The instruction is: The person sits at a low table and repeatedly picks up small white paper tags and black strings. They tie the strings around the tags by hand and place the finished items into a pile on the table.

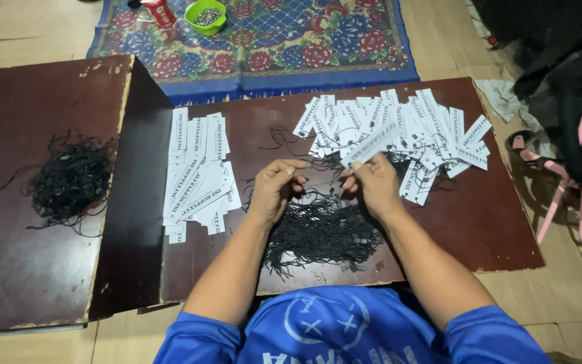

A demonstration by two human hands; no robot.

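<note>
The right hand pinches a white paper tag slanting up and away, while the left hand, level beside it, pinches a black string stretched between them above the worktop.

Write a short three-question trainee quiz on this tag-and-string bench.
1. True or false: the right hand holds a white paper tag.
2. Which pile lies directly under both hands? A) black strings B) metal pins C) coins
3. Fill in: the green bowl stands on the flowered ____.

Key: 1 true. 2 A. 3 rug. The left hand pinches a thin black string; a second string heap lies on the left board.
</note>
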